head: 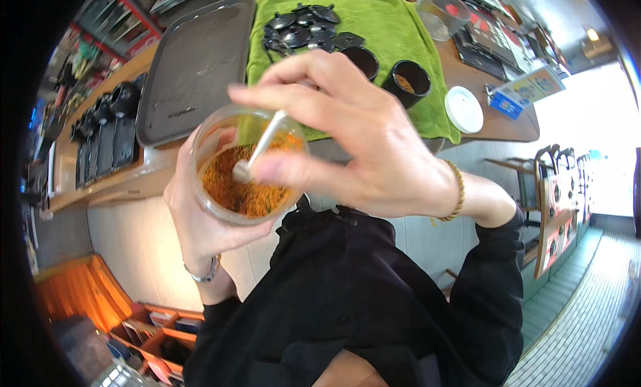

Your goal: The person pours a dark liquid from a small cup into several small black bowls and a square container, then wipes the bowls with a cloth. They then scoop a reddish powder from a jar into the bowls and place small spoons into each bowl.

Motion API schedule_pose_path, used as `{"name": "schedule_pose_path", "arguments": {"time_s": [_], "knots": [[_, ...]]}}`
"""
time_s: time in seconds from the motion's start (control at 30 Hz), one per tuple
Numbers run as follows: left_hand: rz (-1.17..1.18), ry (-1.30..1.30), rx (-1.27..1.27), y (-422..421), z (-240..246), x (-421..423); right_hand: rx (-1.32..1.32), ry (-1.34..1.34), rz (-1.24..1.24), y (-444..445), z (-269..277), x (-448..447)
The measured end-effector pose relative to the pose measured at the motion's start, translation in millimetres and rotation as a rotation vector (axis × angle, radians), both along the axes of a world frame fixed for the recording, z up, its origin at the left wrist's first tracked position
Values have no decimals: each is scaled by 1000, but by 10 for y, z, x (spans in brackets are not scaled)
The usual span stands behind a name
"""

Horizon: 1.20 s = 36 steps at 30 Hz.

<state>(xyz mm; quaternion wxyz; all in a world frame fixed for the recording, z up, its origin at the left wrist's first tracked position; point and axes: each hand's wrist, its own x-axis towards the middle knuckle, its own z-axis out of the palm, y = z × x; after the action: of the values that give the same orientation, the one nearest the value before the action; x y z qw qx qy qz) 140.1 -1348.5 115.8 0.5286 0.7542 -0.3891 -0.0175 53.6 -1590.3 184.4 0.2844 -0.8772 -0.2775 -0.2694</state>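
My left hand (188,214) grips a clear plastic tub (200,196) from the side and below, its open mouth tilted towards me. Inside lies an orange-brown seasoning mix (245,189) with darker and green flecks. A small white spoon (267,136) slants across the tub's mouth, its lower end near the seasoning. Over it reaches my right hand (345,131), blurred, with the thumb across the spoon's lower part and the index finger by the handle's top. Whether these fingers pinch the spoon is unclear. Beyond my right hand, a black cup (408,84) contains some brown seasoning; another black cup (361,61) is partly hidden.
A green towel (380,16) on the counter carries the cups and several small black lidded pots (300,29). Left stands a brown tray (200,61), then black jars in a rack (107,141). At right are a white lid (463,109), a clear container (440,11) and a card stand (521,94).
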Motion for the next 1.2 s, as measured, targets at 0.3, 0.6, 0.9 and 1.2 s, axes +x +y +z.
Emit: {"name": "schedule_pose_path", "arguments": {"time_s": [0.3, 0.6, 0.9, 1.2], "knots": [[-130, -9, -68, 604, -757, -13, -167, 572, -844, -1635, -328, -894], [248, 271, -95, 724, -1167, -1146, -100, 822, -689, -2318, -712, -975], [425, 154, -251, 637, -1183, -2157, 859, 487, 190, -109, -697, -856], [902, -88, -71, 2221, -1333, -2756, 189, 504, 947, 2953, -1167, -819]]}}
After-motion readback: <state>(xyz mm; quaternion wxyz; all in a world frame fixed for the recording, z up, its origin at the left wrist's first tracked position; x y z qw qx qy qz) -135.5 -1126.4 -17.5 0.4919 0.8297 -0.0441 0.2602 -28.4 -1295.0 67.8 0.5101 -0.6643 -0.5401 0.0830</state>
